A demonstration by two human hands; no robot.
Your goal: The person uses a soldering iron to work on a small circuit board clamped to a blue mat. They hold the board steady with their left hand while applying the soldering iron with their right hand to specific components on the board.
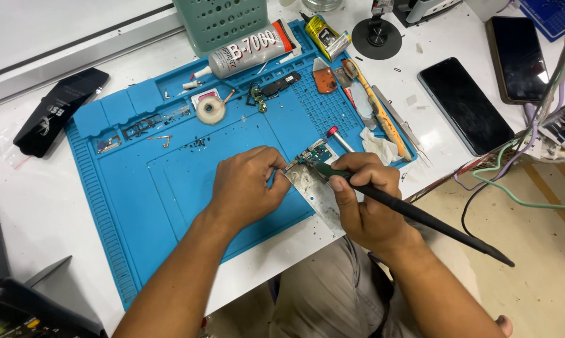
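The left hand (pixel 248 184) pinches a small green circuit board (pixel 317 153) lying on a grey metal plate (pixel 320 194) at the front edge of the blue silicone mat (pixel 169 188) on the white desk (pixel 44 206). The right hand (pixel 367 200) is clenched around a long black soldering iron (pixel 420 216), its tip on the board.

A grey glue tube (pixel 248 53) is lying at the far edge of my blue work mat (pixel 138 188); a tape roll (pixel 210 110) is sitting below it. Two dark phones (pixel 464 105) are resting face-up on my right; a green basket (pixel 221 22) is standing beyond.
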